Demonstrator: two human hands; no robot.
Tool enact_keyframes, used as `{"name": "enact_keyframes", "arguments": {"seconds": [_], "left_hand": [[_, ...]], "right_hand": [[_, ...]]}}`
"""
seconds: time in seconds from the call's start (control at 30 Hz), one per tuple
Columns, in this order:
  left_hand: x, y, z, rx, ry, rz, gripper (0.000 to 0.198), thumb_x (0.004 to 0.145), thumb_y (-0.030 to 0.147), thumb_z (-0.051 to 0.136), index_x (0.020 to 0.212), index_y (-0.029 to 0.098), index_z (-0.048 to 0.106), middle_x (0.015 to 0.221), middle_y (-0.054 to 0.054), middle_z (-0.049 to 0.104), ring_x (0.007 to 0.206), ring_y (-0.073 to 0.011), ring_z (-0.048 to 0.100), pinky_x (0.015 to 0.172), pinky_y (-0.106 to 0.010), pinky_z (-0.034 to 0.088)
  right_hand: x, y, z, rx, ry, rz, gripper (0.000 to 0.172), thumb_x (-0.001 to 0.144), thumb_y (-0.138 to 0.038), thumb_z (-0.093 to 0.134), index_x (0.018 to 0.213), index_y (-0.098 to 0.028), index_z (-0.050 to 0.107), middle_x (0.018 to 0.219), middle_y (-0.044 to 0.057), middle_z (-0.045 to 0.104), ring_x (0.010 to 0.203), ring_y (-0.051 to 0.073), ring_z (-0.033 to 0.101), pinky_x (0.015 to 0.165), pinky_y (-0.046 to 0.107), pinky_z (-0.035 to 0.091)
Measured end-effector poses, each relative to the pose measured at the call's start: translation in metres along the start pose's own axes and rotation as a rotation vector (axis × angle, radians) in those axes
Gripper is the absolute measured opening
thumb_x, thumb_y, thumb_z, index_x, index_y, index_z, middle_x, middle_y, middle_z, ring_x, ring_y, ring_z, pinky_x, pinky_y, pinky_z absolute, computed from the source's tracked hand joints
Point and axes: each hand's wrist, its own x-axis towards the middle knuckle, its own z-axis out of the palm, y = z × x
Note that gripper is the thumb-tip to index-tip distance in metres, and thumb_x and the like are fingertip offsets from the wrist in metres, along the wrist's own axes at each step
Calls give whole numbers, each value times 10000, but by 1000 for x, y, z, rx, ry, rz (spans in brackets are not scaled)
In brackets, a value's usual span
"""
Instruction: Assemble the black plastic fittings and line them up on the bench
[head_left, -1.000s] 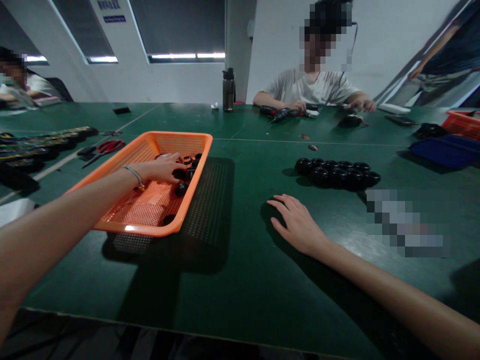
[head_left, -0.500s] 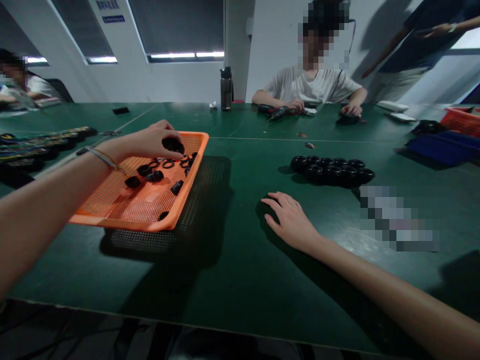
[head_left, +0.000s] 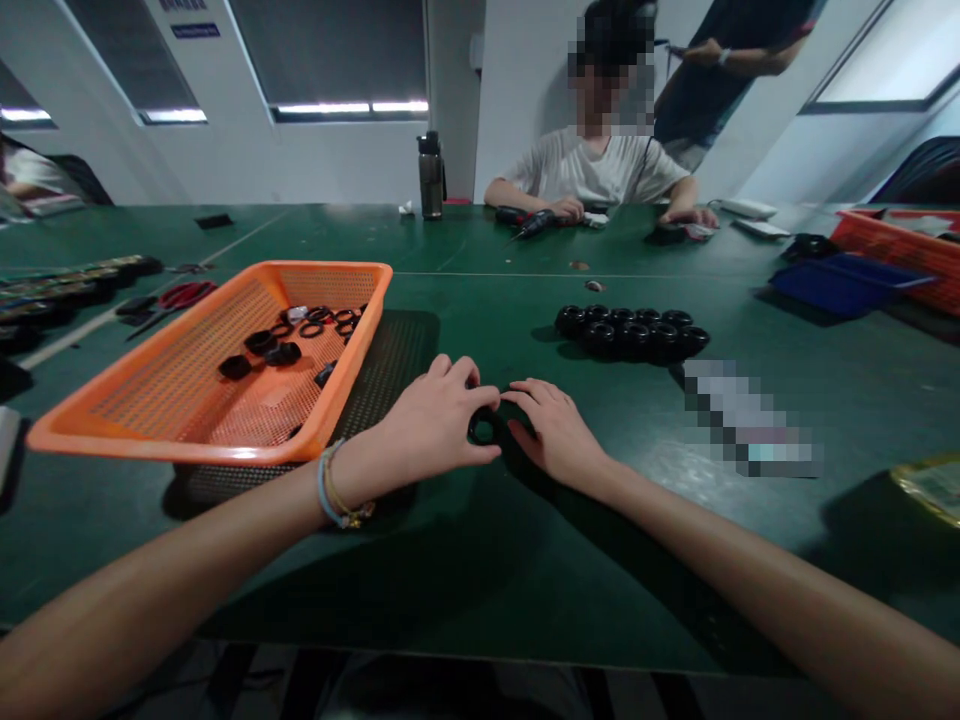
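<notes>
My left hand (head_left: 435, 415) is closed on a black ring-shaped part (head_left: 484, 427), its round opening facing me, just above the green table. Close by on the right, my right hand (head_left: 559, 430) has its fingers apart and holds nothing that I can see. Its fingertips come up to the left hand's fingers; whether they touch the part cannot be made out. To the left stands an orange mesh basket (head_left: 187, 455) with several black rings (head_left: 311, 329) and short black tube pieces (head_left: 282, 354) in it.
Beyond my right hand, several black round parts (head_left: 634, 335) stand in tight rows. A blue tray (head_left: 844, 285) and a red basket (head_left: 892, 250) sit at the right. Red-handled scissors (head_left: 184, 295) lie behind the orange basket. A person (head_left: 592, 170) works across the table near a bottle (head_left: 430, 178).
My left hand has come out of the orange basket to the right with the black ring-shaped part, down beside my right hand. The right hand has stayed nearly in place. The view has turned slightly right.
</notes>
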Motion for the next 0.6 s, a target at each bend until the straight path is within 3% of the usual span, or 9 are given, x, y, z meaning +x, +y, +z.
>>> {"name": "enact_keyframes", "arguments": {"seconds": [0.1, 0.23, 0.37, 0.5, 0.6], "left_hand": [[9, -10, 27, -91, 57, -61, 329, 708, 434, 663, 941, 203, 641, 1007, -95, 516, 941, -286, 458, 831, -442, 461], [15, -19, 47, -171, 90, -85, 340, 697, 383, 676, 978, 200, 622, 1012, -96, 512, 943, -286, 458, 822, -447, 470], [15, -23, 52, -237, 61, -101, 430, 666, 394, 708, 1032, 207, 583, 1058, -93, 497, 983, -288, 466, 861, -453, 456], [13, -29, 50, -362, -20, -114, 650, 565, 415, 766, 1132, 216, 517, 1112, -94, 457, 1050, -307, 459, 918, -484, 432], [10, -35, 49, -443, -10, -147, 584, 643, 297, 685, 1176, 197, 466, 1140, -103, 442, 1121, -296, 446, 993, -484, 381]], "right_hand": [[1, -2, -6, 171, 59, 16, 293, 830, -136, 407, 1062, -164, 584, 1080, 120, 642, 1045, 247, 577, 935, 468, 461], [1, -9, -11, 299, 88, -130, 283, 841, -154, 424, 1065, -217, 585, 1027, 82, 647, 970, 216, 596, 858, 428, 505], [0, -14, -9, 245, 56, -243, 264, 837, -157, 468, 1046, -216, 619, 1075, 93, 618, 1001, 214, 573, 853, 409, 510], [0, -14, -8, 183, 36, -219, 232, 820, -149, 504, 1006, -171, 641, 1095, 118, 612, 1009, 236, 563, 863, 441, 508], [1, -14, -8, 171, 11, -193, 234, 814, -147, 511, 1011, -155, 635, 1100, 128, 611, 1017, 245, 561, 865, 457, 511]]}}
